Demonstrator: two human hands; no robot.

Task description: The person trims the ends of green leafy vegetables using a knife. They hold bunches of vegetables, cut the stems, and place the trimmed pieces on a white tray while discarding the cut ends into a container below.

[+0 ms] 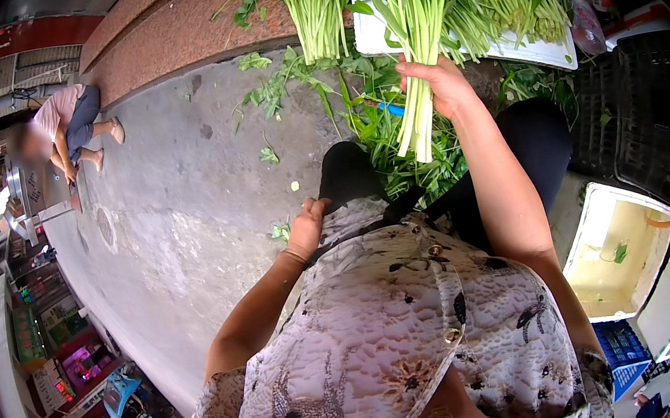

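A bunch of water spinach is gripped near its cut stem ends by my right hand. My left hand rests with curled fingers on the black trouser leg at my left knee; whether it holds anything cannot be told. Another bunch of leafy stems stands just left of a white foam board, which carries more stems. Loose leaves and stems cover the ground between my legs, with a blue-handled tool among them, partly hidden.
A granite step runs along the far side of the concrete ground. Black plastic crates, a foam box and a blue crate stand at the right. Another person bends over at the upper left.
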